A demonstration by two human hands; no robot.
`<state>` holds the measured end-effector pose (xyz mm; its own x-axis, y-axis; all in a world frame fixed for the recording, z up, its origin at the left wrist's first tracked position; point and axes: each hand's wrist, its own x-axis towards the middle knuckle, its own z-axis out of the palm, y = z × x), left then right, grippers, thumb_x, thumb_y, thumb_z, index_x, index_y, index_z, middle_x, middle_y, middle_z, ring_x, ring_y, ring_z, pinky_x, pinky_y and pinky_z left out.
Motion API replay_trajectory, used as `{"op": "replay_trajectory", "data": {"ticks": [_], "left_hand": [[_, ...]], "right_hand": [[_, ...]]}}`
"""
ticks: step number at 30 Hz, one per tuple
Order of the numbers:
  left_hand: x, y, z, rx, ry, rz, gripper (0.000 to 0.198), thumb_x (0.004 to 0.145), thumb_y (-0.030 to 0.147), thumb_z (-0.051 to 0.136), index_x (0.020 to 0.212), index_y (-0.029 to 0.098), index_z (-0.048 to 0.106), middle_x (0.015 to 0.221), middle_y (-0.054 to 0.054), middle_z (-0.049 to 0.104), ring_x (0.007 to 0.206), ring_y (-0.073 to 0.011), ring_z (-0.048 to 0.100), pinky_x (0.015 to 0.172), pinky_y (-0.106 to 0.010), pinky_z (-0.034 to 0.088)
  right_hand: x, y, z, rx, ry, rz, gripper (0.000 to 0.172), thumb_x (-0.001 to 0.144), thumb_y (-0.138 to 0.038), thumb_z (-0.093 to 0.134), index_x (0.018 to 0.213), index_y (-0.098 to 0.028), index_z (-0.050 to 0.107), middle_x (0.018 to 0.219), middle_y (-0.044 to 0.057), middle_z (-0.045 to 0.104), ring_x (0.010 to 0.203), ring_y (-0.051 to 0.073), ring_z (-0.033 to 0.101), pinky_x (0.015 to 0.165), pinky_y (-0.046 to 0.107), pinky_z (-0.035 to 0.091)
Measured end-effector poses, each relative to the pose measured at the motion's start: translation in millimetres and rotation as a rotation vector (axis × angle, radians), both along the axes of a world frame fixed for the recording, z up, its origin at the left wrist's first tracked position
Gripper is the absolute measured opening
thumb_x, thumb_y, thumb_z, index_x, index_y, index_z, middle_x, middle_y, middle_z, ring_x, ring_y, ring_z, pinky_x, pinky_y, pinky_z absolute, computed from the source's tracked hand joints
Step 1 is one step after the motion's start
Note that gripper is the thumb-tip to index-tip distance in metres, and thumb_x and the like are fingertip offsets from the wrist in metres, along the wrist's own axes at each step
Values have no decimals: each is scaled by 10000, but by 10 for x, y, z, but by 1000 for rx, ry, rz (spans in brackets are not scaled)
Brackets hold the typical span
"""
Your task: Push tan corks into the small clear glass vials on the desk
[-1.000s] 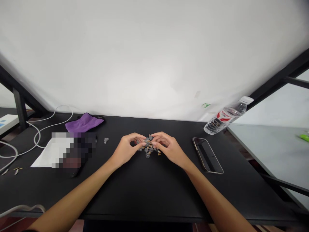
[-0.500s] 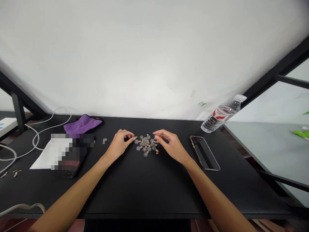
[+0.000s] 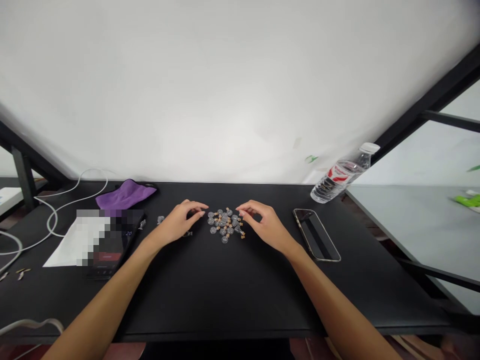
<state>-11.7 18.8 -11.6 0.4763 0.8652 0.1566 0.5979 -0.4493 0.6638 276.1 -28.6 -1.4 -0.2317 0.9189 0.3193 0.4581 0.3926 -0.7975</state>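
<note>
A pile of tiny clear glass bottles with cork stoppers (image 3: 224,220) lies on the black table. My left hand (image 3: 182,220) is just left of the pile, thumb and fingers apart with nothing between them. Beside its palm lies a small dark-looking clear piece (image 3: 188,233), too small to name surely. Another small clear piece (image 3: 161,219) sits behind my left wrist. My right hand (image 3: 264,225) is at the pile's right edge, its thumb and forefinger curved and slightly apart; I see nothing held in it.
A phone (image 3: 317,235) lies right of my right hand, with a tilted water bottle (image 3: 339,176) behind it. To the left are a purple cloth (image 3: 125,195), white paper (image 3: 67,245), a dark phone (image 3: 108,257) and a white cable (image 3: 54,220). The white wall (image 3: 225,100) borders the back.
My left hand has drawn slightly left from the pile and no longer touches a bottle at its edge. A small clear piece now shows beside its palm. My right hand has hardly moved.
</note>
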Motion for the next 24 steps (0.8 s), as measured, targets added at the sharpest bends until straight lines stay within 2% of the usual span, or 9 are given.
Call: {"op": "replay_trajectory", "data": {"ticks": [3,6,8,11,14,19,24], "left_hand": [[-209,50,125,-98,56,-68,312,944,492,627,1061,226,744,889,-32,686,817,-190,593,754,-303,461],[-345,68,193,-170,114,-161,406,757,538,820,995,220,735,886,-21,666,836,-197,610,734,-283,466],[-388,68,199,-200,162,-208,402,700,517,865,939,218,740,895,-23,669,839,-202,612,737,-286,474],[-409,67,174,-227,197,-252,264,764,456,827,829,214,742,886,-27,684,830,-202,619,743,-290,479],[-387,69,151,-181,168,-243,191,826,394,784,804,211,734,874,-23,686,831,-194,646,750,-287,488],[-183,6,121,-90,-77,-90,187,876,371,743,839,190,711,950,-30,664,712,-145,671,665,-269,517],[115,-142,63,-71,-396,-33,169,855,337,782,882,182,720,989,-47,643,757,-143,682,704,-271,565]], "right_hand": [[15,5,-5,21,-72,27,156,1015,-275,570,999,-224,717,903,29,680,782,170,604,720,299,481],[21,3,-5,17,-108,39,164,1020,-260,556,995,-221,714,905,27,674,765,159,582,715,291,462],[25,-2,3,15,-113,35,171,1021,-259,549,992,-217,712,897,28,670,759,157,574,709,289,455],[46,-13,30,16,-126,66,158,1002,-249,565,966,-207,712,862,27,661,733,154,551,694,287,444],[93,-27,69,-8,-149,136,123,957,-242,617,884,-190,701,794,15,637,690,142,522,669,279,431],[190,-31,100,-164,-205,226,122,894,-284,693,835,-177,693,702,-18,563,623,119,467,586,249,386],[229,-7,78,-249,-293,309,113,841,-285,746,878,-180,722,652,-57,483,577,101,429,564,234,349]]}}
